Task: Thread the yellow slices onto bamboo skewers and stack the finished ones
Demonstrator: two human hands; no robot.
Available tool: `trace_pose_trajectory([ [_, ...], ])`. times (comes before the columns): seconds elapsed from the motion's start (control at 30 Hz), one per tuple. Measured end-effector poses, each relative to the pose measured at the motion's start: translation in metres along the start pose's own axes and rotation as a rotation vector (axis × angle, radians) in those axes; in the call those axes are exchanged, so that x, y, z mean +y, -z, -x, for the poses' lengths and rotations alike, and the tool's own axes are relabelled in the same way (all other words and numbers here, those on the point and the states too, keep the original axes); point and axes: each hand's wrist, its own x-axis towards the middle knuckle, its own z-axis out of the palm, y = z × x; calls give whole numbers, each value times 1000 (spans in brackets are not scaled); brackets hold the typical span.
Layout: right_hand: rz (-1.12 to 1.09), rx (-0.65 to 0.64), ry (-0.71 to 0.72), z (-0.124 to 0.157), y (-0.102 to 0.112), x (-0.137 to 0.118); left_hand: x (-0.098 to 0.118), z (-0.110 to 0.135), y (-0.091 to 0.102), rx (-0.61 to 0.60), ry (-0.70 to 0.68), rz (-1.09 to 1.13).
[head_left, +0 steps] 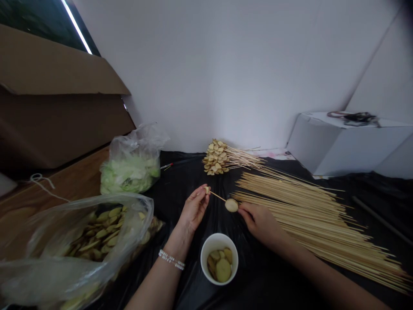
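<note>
My left hand (196, 207) pinches a small pale potato slice (207, 189) at the far end of a thin wooden skewer (217, 196). Along the same skewer, close to my right fingers, is a round potato slice (231, 205), its flat face towards me. My right hand (258, 219) is closed at the skewer's near end, against that slice's edge; how the fingers grip there is partly hidden. Below and between my hands stands a white tub (202, 260) with several potato slices (223, 270) in it.
Bare skewers (309, 215) lie in a wide spread at right. Behind them rests a bundle of skewered slices (215, 157). At left are an open plastic bag of slices (103, 232), a bag of green leaves (130, 172) and a cardboard box (64, 125). A white box (342, 144) stands back right.
</note>
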Motion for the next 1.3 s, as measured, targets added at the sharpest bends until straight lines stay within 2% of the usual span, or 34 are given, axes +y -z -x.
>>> trace_pose_trajectory([
  [0.67, 0, -12, -5, 0, -1, 0, 2, 3, -2, 3, -88, -92],
  [1.13, 22, 4, 15, 1, -10, 5, -3, 4, -2, -10, -132, -172],
  [1.2, 18, 7, 11, 0, -9, 4, -3, 5, -3, -5, -122, -146],
  [1.3, 7, 9, 19, 0, -7, 3, -3, 6, -4, -6, -15, -76],
])
